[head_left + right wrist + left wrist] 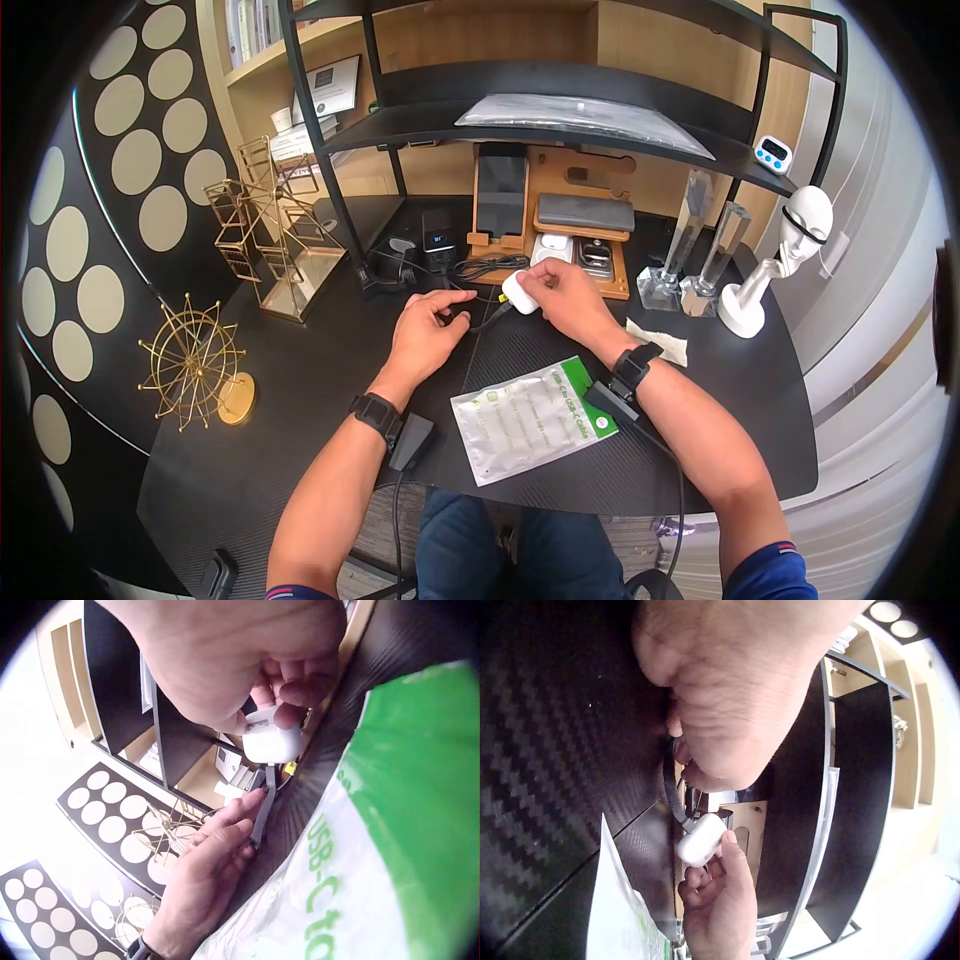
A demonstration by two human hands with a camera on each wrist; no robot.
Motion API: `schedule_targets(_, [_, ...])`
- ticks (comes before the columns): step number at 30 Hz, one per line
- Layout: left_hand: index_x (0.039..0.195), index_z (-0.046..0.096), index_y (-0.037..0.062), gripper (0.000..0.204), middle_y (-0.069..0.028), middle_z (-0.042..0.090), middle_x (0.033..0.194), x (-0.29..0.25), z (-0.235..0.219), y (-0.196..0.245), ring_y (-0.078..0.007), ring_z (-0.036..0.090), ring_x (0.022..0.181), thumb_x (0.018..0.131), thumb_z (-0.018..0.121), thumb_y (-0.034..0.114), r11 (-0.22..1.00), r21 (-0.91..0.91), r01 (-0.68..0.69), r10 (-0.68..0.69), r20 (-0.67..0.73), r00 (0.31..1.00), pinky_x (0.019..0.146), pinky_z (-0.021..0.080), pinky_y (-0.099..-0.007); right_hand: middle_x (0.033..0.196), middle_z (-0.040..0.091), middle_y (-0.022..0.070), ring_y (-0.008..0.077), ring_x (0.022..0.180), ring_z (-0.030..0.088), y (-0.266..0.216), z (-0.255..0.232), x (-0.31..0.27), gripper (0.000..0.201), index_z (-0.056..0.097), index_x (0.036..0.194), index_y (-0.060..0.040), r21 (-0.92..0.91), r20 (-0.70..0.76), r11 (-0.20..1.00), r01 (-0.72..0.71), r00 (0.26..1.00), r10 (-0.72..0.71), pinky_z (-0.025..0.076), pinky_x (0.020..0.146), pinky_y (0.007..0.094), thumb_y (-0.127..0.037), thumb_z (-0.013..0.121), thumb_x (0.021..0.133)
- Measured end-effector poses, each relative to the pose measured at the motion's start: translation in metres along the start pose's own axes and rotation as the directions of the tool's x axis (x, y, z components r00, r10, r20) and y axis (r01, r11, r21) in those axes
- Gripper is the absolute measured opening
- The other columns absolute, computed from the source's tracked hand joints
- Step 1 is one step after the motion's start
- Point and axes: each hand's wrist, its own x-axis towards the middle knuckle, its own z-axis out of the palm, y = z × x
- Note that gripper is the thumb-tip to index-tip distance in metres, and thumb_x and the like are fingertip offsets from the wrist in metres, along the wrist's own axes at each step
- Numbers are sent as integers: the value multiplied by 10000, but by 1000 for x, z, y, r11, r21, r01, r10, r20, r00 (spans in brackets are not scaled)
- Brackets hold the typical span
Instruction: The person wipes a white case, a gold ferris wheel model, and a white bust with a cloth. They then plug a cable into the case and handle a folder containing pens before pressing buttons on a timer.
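My right hand [572, 300] pinches a white earbud charging case [519, 292] between thumb and fingers, above the desk's middle. A short, flat black cable [268, 796] runs from the case's end towards my left hand [428, 335]. A small yellow tag [290, 769] shows beside the plug. In the head view, the left index finger reaches out towards the case, with the thumb apart from it. The cable passes right at the left fingertips in both wrist views. Nearer me lies a white and green USB-C cable pouch [520, 425], partly under the right wrist's camera.
Behind the hands stand a wooden dock [580, 170] with a phone [502, 185], a coiled black cable [490, 266] and a black charger [437, 232]. Gold wheel ornaments [195, 365] are at left; crystal trophies [690, 240] and a white head figure [800, 225] at right. A shelf [420, 115] overhangs the back.
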Motion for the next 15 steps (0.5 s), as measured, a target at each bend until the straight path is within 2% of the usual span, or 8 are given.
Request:
schedule_targets(1, [1282,798,133,376,4,770,1172,0,0,1,-131,554,929,913,758,75,1000,-6,-13,13,18,1000,819,509,-279,902,774,142,273,839,747,-4,-1,-1,381,768,1033,11,0,-4,1000,-20,1000,20,561,792,378,-368,734,1000])
schedule_targets(5, [1344,769,155,443,40,758,1247,-1,0,3,-133,537,979,908,767,76,999,-27,-27,28,34,999,843,495,-272,922,770,152,298,879,754,5,2,0,375,781,1033,1,-47,82,997,-62,994,66,564,823,402,-368,731,999])
schedule_targets(7, [1409,727,167,514,64,735,1332,0,0,1,-136,513,1017,906,771,71,996,-15,-84,84,33,996,861,476,-263,1003,763,167,316,938,754,12,5,1,371,790,1029,-4,-103,-62,990,97,993,-104,564,859,417,-369,731,995])
schedule_targets(11, [1452,691,165,563,76,711,1392,0,1,-2,-139,498,1031,904,771,62,995,-35,-97,97,25,995,855,463,-256,1080,750,167,311,991,747,13,3,4,368,778,1067,-1,-64,-45,996,64,997,-67,561,881,408,-359,727,997])
schedule_targets(13, [1491,655,168,605,91,694,1427,0,2,-5,-145,481,1052,907,765,54,992,-65,-112,114,21,993,873,448,-255,1098,747,160,302,999,743,9,2,4,388,730,1211,-12,-20,7,1000,-5,1000,5,559,897,398,-337,724,1001])
schedule_targets(14, [1491,655,168,605,91,694,1427,1,2,-6,-145,481,1052,907,765,54,992,-64,-112,114,21,993,873,448,-255,1098,747,160,302,999,743,6,1,2,388,730,1211,-12,-19,6,1000,-5,1000,6,559,897,398,-337,724,1001])
schedule_targets(15, [1495,650,168,609,91,690,1435,1,2,-8,-148,480,1069,908,761,50,992,-58,-116,117,19,993,891,444,-261,1112,747,152,292,1011,739,2,1,-1,415,692,1278,-21,-21,-3,1000,7,1000,-7,558,903,395,-328,726,1000])
